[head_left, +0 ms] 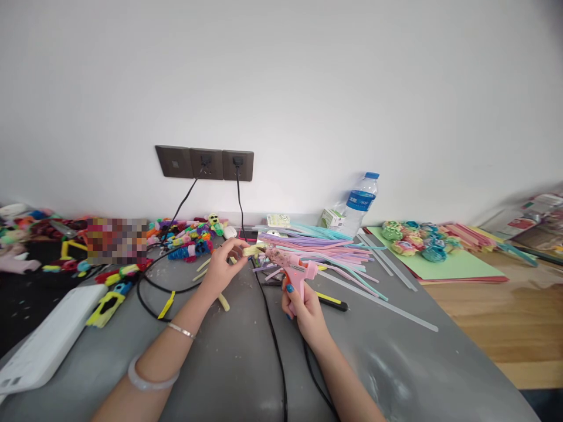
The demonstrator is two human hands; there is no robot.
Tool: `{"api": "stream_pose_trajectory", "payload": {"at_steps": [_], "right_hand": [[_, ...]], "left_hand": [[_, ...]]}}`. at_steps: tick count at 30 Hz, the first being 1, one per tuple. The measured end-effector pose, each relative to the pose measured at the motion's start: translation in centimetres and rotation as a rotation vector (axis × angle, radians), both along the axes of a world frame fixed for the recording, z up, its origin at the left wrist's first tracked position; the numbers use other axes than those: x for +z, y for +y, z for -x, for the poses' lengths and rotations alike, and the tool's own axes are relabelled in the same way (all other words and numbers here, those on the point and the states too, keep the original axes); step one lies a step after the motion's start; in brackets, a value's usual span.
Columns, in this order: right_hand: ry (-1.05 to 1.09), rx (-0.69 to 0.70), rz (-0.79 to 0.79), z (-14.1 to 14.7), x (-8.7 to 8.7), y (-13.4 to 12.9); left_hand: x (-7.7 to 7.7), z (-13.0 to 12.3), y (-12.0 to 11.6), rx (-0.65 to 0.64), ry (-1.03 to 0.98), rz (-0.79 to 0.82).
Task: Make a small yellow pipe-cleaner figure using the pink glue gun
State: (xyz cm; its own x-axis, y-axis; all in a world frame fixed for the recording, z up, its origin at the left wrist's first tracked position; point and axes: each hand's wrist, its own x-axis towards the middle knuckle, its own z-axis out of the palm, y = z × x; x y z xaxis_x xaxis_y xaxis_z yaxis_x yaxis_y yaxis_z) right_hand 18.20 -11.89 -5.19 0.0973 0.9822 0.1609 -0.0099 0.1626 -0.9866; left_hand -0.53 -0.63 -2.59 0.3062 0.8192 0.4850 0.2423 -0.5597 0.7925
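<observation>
My right hand (303,305) is wrapped round the handle of a pink hot glue gun (297,274), its nozzle pointing left. A long translucent glue stick (378,300) extends out to the right from the back of the gun. Between the fingertips of my left hand (226,264) is a small pale yellow fuzzy piece (253,251), close to the nozzle; whether they touch I cannot tell. Below my left hand a pale yellow fuzzy strip (224,302) lies on the grey table (229,363).
Behind the gun lies a heap of pastel pipe cleaners (316,249). A yellow-and-black cutter (331,301) rests to its right. Black cables (271,328) run across the table. A water bottle (361,202), green paper (457,265), a white power bank-like box (53,340) and colourful fuzzy figures (189,237) surround the area.
</observation>
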Motion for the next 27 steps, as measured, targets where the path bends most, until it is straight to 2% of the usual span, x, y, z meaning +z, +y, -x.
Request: {"api": "stream_pose_trajectory", "payload": {"at_steps": [10, 17, 20, 23, 27], "right_hand": [[-0.016, -0.076, -0.004, 0.0, 0.0, 0.1], [0.057, -0.219, -0.018, -1.3, 1.0, -0.1], [0.163, -0.338, -0.002, -3.6, 1.9, -0.9], [0.28, -0.49, 0.082, -7.4, 2.6, -2.7], [0.499, -0.504, 0.135, -12.8, 2.8, -5.9]], "left_hand": [[0.0, 0.0, 0.0, 0.004, -0.026, -0.028], [0.2, 0.0, 0.0, 0.011, -0.047, -0.006], [0.4, 0.1, -0.1, 0.023, -0.044, 0.012], [0.4, 0.1, 0.0, 0.024, -0.054, 0.027], [0.2, 0.0, 0.1, 0.026, -0.065, 0.033]]}}
